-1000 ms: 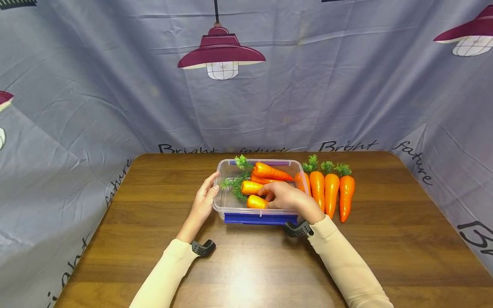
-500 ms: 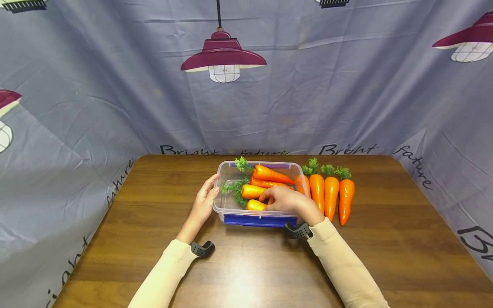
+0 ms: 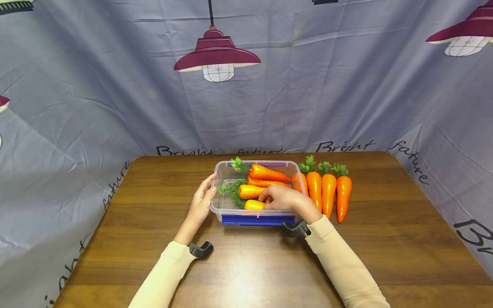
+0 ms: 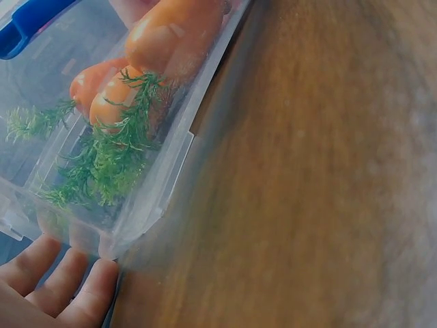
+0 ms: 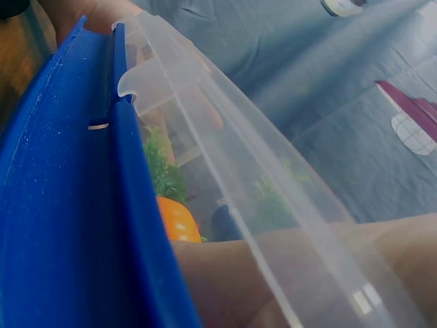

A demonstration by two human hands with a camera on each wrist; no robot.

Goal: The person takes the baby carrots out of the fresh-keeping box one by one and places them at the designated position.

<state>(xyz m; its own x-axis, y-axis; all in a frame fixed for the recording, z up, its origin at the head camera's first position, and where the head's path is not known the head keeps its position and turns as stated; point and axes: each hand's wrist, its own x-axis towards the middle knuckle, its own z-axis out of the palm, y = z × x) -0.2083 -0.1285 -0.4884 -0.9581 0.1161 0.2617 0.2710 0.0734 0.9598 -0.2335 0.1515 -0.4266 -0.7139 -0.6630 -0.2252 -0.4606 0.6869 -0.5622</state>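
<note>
A clear plastic box [image 3: 231, 209] with blue latches holds several orange carrots with green tops. My right hand [image 3: 283, 199] reaches over its right side and grips the nearest carrot [image 3: 254, 205], whose tip end the hand hides. Just behind lies another carrot [image 3: 250, 191], partly covered by the fingers. My left hand [image 3: 200, 201] rests against the box's left end; in the left wrist view its fingers [image 4: 95, 290] press the outer wall, fairly straight. In the right wrist view, the blue latch [image 5: 68, 171] and clear rim largely cover the right hand, with a bit of carrot [image 5: 179, 220] showing.
Several carrots [image 3: 328, 194] lie side by side on the table just right of the box, one partly behind its wall. The wooden table [image 3: 161, 192] extends around it. A grey printed cloth [image 3: 308, 94] hangs behind and at both sides.
The head view has shifted slightly. Both hands, the box and the carrots keep almost the same positions, and the right hand still grips the nearest carrot.
</note>
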